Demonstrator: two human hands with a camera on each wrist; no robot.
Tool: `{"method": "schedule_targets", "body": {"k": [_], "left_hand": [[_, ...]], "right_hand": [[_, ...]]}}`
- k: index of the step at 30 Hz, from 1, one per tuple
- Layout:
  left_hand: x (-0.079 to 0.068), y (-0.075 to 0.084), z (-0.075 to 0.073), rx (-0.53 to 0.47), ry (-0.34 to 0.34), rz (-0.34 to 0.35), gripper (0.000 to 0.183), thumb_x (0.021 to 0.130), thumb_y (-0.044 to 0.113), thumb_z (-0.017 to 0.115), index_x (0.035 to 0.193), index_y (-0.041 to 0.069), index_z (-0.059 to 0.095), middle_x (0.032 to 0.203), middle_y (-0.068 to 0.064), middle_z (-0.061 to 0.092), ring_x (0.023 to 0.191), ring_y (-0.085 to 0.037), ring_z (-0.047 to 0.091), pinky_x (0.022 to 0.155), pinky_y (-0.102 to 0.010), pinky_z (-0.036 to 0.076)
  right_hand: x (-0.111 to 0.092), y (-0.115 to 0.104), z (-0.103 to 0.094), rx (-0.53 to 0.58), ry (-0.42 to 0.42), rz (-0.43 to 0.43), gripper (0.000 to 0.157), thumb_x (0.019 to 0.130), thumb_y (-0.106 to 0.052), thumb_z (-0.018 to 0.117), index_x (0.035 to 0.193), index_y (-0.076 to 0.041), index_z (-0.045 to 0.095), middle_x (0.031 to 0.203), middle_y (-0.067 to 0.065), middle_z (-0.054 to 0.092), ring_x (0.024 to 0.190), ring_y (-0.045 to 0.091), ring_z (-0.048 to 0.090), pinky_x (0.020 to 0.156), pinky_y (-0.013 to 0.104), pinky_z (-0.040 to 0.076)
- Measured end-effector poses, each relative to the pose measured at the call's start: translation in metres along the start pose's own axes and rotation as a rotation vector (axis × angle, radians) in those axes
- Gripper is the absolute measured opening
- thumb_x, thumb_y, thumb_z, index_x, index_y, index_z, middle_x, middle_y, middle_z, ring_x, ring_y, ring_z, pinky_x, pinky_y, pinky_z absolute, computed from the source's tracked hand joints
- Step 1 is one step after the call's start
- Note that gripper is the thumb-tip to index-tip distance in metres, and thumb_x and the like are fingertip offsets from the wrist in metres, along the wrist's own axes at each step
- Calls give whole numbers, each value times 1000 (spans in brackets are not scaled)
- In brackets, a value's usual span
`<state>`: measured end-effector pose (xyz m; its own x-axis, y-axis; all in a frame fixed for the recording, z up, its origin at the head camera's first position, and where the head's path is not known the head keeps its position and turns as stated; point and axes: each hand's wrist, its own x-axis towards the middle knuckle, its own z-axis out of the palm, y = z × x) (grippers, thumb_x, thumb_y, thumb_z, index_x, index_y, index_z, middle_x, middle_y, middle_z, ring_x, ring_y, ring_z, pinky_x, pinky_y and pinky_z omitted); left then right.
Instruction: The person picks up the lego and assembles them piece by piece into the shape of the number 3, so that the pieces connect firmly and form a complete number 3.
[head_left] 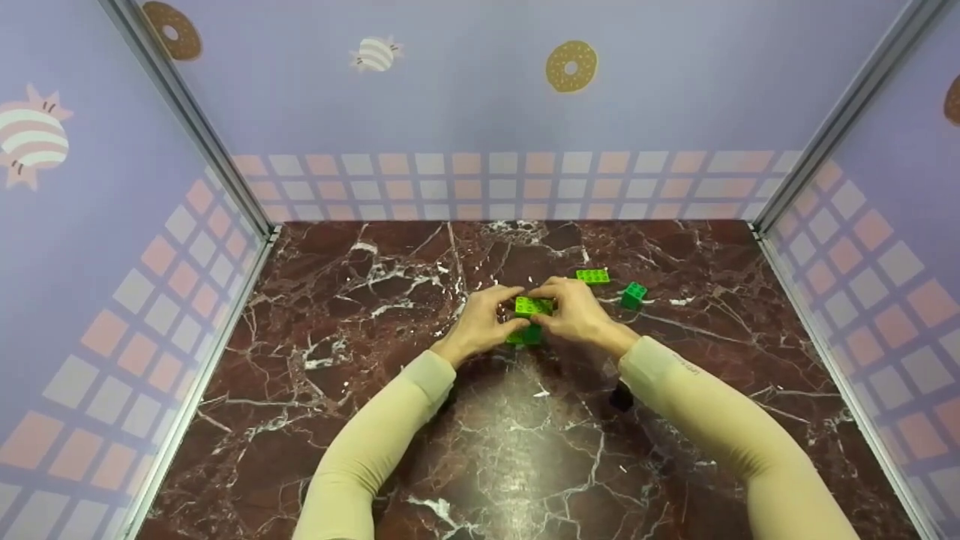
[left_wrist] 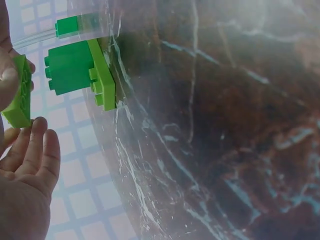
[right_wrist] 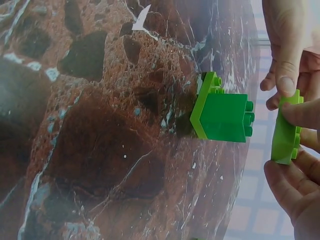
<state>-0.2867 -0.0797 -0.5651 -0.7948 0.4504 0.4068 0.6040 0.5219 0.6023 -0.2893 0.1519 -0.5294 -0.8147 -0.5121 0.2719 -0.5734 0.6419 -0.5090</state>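
A thin lime-green building brick [head_left: 533,305] with studs is held up between the two hands. My right hand [head_left: 576,311] pinches it, with the thumb [right_wrist: 298,115] flat against its side. The left hand [head_left: 480,324] is at the brick's left end; its fingers [left_wrist: 37,155] are extended, fingertips right at the edge. Below the hands, a darker green brick [right_wrist: 225,117] sits on a lime-green base brick [right_wrist: 200,112], which projects past it on one side. This stack stands upright on the table, partly hidden by the hands in the head view.
Behind the right hand lies another flat lime-green brick [head_left: 592,277], with a dark green brick [head_left: 634,295] to its right. A small dark object [head_left: 621,396] lies under the right forearm. Patterned panels [head_left: 495,112] enclose the marbled table [head_left: 337,420] at the back and sides.
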Motion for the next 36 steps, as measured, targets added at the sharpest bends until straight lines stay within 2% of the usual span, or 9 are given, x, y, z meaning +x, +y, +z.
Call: {"method": "schedule_targets", "body": {"k": [4,13,18,22,36], "left_hand": [[0,0,-2,1,1,12,47,95,15,89,135,-7,76,127,-24,82,115,-37,81,106,-47,65],[-2,0,-3,-11,7,-40,36,96,15,88,128,-1,81,123,-19,84,113,-33,82,104,-46,65],[-5,-1,-3,-22,8,-76,37,96,16,88,128,-2,81,123,-19,84,109,-33,81,100,-48,66],[-7,-2,-3,-17,7,-100,40,96,17,89,129,-2,80,126,-19,84,113,-34,82,103,-48,65],[-13,-5,5,-29,19,-119,37,95,15,89,127,-1,81,126,-19,84,117,-35,82,107,-49,64]], "right_hand": [[1,0,2,8,0,-11,40,90,-16,89,127,-5,84,112,17,83,101,38,78,96,57,62],[-1,1,2,20,22,-11,40,88,-19,92,125,-6,85,110,15,84,95,35,76,87,53,62],[-6,8,2,33,27,16,42,86,-15,92,125,-2,84,107,19,82,91,36,76,85,52,64],[-9,15,4,48,28,13,42,86,-14,91,125,0,83,107,21,82,93,38,79,87,53,66],[-16,21,12,135,14,22,37,87,-8,87,122,3,83,108,22,83,95,40,84,86,51,71]]}}
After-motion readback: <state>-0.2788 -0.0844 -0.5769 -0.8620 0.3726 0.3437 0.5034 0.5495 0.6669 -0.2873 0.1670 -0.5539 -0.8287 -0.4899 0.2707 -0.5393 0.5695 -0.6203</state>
